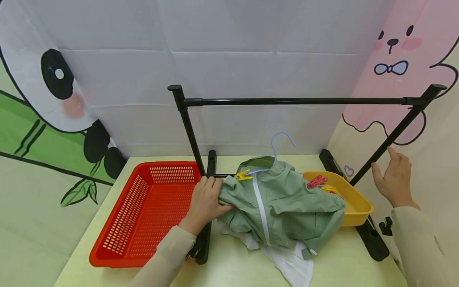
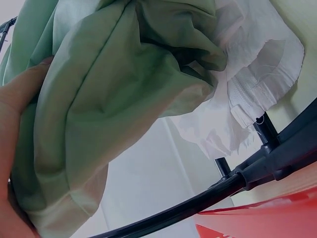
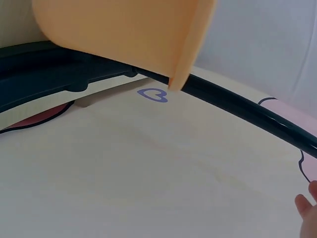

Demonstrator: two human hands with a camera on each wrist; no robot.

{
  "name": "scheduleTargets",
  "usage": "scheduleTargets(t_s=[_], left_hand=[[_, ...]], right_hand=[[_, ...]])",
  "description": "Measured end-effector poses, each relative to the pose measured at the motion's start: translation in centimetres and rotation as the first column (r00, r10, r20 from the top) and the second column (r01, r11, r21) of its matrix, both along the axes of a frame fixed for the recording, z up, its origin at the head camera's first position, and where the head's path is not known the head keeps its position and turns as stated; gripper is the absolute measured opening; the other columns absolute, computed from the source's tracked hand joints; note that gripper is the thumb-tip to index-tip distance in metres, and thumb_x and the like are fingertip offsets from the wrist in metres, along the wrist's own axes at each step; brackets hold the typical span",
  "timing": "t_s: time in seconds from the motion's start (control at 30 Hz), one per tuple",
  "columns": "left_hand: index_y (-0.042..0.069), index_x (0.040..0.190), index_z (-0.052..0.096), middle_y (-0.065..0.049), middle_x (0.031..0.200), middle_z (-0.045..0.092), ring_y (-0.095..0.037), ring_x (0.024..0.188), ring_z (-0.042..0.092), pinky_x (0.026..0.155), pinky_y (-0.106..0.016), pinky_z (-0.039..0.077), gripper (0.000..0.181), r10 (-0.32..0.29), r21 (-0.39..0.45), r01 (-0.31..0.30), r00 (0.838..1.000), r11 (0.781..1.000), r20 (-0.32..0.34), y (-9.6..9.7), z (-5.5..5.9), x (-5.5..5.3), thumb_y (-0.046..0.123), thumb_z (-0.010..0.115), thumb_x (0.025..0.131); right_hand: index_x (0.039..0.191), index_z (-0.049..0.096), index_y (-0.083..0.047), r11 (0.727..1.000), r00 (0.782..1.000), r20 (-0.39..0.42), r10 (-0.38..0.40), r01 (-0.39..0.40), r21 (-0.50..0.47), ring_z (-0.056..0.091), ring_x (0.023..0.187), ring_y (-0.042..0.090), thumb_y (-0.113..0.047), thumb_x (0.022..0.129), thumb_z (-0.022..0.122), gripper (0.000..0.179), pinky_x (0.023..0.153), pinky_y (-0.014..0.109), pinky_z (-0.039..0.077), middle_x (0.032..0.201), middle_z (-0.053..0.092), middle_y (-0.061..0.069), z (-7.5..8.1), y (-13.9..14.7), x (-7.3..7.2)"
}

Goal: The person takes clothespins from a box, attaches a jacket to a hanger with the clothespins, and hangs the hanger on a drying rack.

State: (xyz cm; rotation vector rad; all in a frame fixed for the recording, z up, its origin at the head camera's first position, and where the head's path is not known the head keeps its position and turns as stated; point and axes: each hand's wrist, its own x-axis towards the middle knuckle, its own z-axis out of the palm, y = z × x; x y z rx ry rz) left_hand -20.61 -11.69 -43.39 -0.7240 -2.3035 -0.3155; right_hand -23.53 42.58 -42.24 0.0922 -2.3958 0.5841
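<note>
A green zip jacket (image 1: 283,199) on a blue hanger (image 1: 275,145) lies in the middle, within the black rack's frame. My left hand (image 1: 206,201) grips the jacket's sleeve at the left side; in the left wrist view the thumb lies on the sleeve fabric (image 2: 94,124). A yellow clothespin (image 1: 243,175) sits on the hanger by the collar. My right hand (image 1: 396,179) is beside the rack's right post (image 1: 391,137), fingers extended and fingertips near the post. Only its fingertips show at the right wrist view's edge.
A red basket (image 1: 104,223) stands at left. Behind the jacket's right side is a yellow bin (image 1: 358,207) with red clothespins (image 1: 317,181) and yellow ones. White cloth (image 1: 290,261) lies under the jacket. The rack's top bar (image 1: 301,101) spans above; its black feet rest on the table.
</note>
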Motion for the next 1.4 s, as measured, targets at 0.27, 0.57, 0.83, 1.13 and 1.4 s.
scheduleTargets(t_s=[0.27,0.57,0.83,1.13,1.4], left_hand=[[0.001,0.103,0.061,-0.011,0.088,0.058,-0.025,0.074,0.045,0.059,-0.034,0.039,0.076,0.009,-0.008,-0.009,1.0,1.0,-0.011,-0.1,-0.2,0.1,0.053,0.091,0.058],[0.001,0.101,0.06,-0.01,0.087,0.058,-0.025,0.073,0.044,0.058,-0.033,0.037,0.074,0.005,-0.014,-0.006,1.0,1.0,-0.019,-0.2,-0.4,0.1,0.052,0.092,0.057],[0.001,0.1,0.06,-0.01,0.084,0.056,-0.024,0.071,0.043,0.057,-0.033,0.036,0.075,0.01,-0.018,-0.01,1.0,1.0,-0.027,-0.3,-0.3,0.3,0.051,0.092,0.056],[-0.001,0.106,0.062,-0.011,0.083,0.056,-0.026,0.071,0.044,0.058,-0.033,0.038,0.078,0.024,-0.006,-0.024,1.0,1.0,-0.017,-0.6,-0.2,0.5,0.05,0.093,0.056],[-0.001,0.107,0.064,-0.011,0.084,0.057,-0.025,0.071,0.044,0.059,-0.033,0.039,0.075,0.048,0.024,-0.048,0.999,0.999,-0.004,-1.1,-0.3,0.8,0.045,0.093,0.056]], right_hand=[[0.15,0.02,0.002,0.999,0.998,-0.055,-0.023,0.02,-0.05,0.032,0.114,0.055,-0.013,0.094,0.052,0.066,0.092,0.065,0.025,0.128,0.031,0.041,0.7,0.0,-1.2],[0.153,0.008,0.0,0.972,0.991,0.088,-0.103,0.119,-0.205,0.034,0.112,0.048,-0.014,0.1,0.045,0.066,0.088,0.059,0.03,0.13,0.029,0.035,1.3,0.2,-2.1],[0.155,0.004,-0.001,0.947,0.981,0.17,-0.088,0.136,-0.291,0.039,0.091,0.017,-0.018,0.102,0.041,0.067,0.077,0.023,0.032,0.131,0.037,0.032,1.9,0.0,-2.7],[0.155,0.003,-0.008,0.935,0.974,0.202,-0.106,0.167,-0.313,0.038,0.083,-0.001,-0.018,0.103,0.042,0.066,0.068,0.014,0.034,0.128,0.044,0.03,2.2,-0.4,-3.2],[0.154,0.003,-0.008,0.935,0.963,0.231,-0.139,0.204,-0.289,0.041,0.085,0.007,-0.02,0.103,0.043,0.066,0.066,0.015,0.033,0.125,0.046,0.031,2.5,-0.2,-3.3]])
